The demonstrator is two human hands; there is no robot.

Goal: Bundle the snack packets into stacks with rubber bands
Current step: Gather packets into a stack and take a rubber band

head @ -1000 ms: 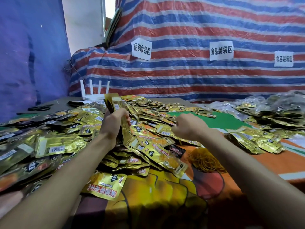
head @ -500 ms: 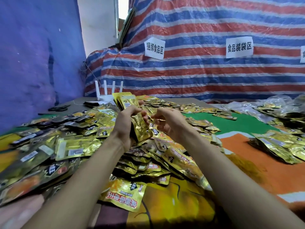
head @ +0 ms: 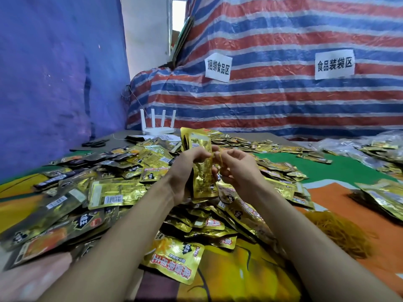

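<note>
Across the tabletop [head: 340,171], loose snack packets [head: 117,192] are heaped left and centre. A heap of spare rubber bands [head: 340,234] sits near right on the orange patch, well apart from both hands.

Centre, above the pile: a stack of packets [head: 201,166] is held upright, long axis near vertical. Left hand [head: 185,168] grips it round the middle. Right hand [head: 237,168] is just right of the stack, its fingers [head: 231,153] pinching one rubber band [head: 220,159] close against the stack's right edge. Can't tell if the band is already hooked on.

The band lies right of the stack at mid-height, so the right hand is placed to loop it.

My read on room: the top end stands clear above the left hand with nothing over it, while the bottom end hangs close over the pile. Going over the top looks like the clear route.

Risk: the foil looks slick, so the stack may fan out if the left grip eases.
</note>
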